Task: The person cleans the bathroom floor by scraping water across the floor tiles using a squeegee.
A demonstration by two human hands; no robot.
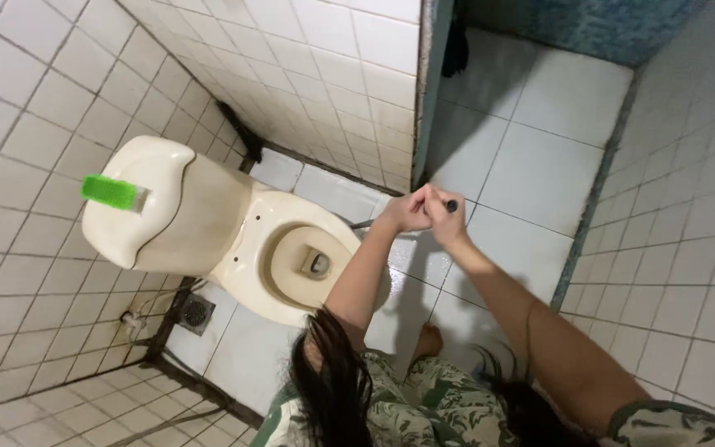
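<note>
- Two hands in view, both held out together above the floor, just right of the toilet bowl and touching each other.
- Right hand (pixel 447 217) is closed in a fist around one thin dark handle (pixel 452 205); only its dark tip pokes out past the fingers, so can't tell what kind of tool it is.
- Left hand (pixel 407 212) is curled up against the right one; can't tell whether it's actually gripping the handle or just resting there.
- One cream toilet (pixel 233 240), seat-less bowl open, tank on the far left.
- One green brush (pixel 111 191) lying on top of the tank lid, well apart from the hands.
- One square floor drain (pixel 196 314) near the toilet base, left side.
- One bare foot (pixel 429 339) on the wet white tiled floor (pixel 539 165), under the arms.
</note>
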